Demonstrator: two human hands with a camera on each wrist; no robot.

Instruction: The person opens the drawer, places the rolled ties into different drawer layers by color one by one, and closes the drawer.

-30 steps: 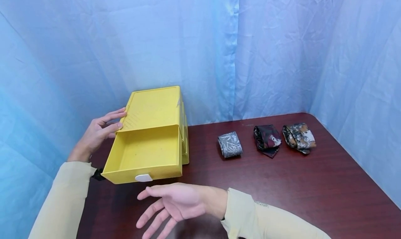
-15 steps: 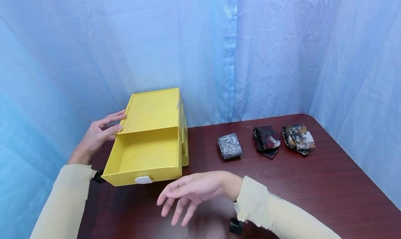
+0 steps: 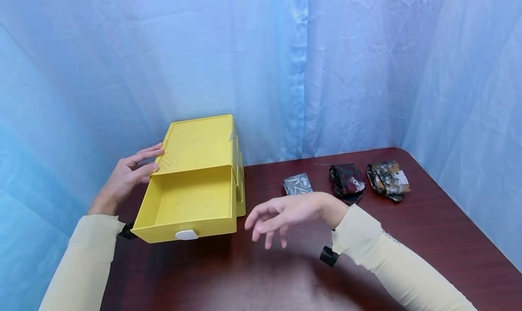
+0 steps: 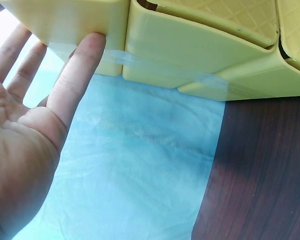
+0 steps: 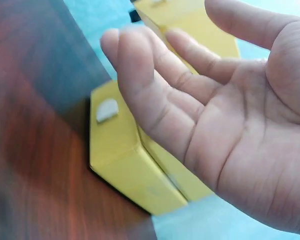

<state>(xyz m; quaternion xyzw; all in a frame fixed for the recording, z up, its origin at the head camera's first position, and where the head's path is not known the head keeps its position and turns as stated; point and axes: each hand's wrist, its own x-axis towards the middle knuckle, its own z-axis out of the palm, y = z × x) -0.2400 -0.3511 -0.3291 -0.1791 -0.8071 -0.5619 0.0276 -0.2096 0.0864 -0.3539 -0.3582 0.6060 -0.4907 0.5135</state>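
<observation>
At a dark-red table point(image 3: 253, 284), a person's left hand point(image 3: 124, 176), fingers outstretched, touches a yellow cabinet point(image 3: 197, 143); the right hand point(image 3: 290, 212), loosely bent, hovers empty near the pulled-out drawer point(image 3: 214, 227).

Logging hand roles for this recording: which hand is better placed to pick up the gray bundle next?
Probably the right hand: it is empty and nearer the gray bundle. The left hand touches the yellow drawer unit, farther away.

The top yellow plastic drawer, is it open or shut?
Open: the drawer juts out from its boxy yellow plastic cabinet, and we can see inside it.
</observation>
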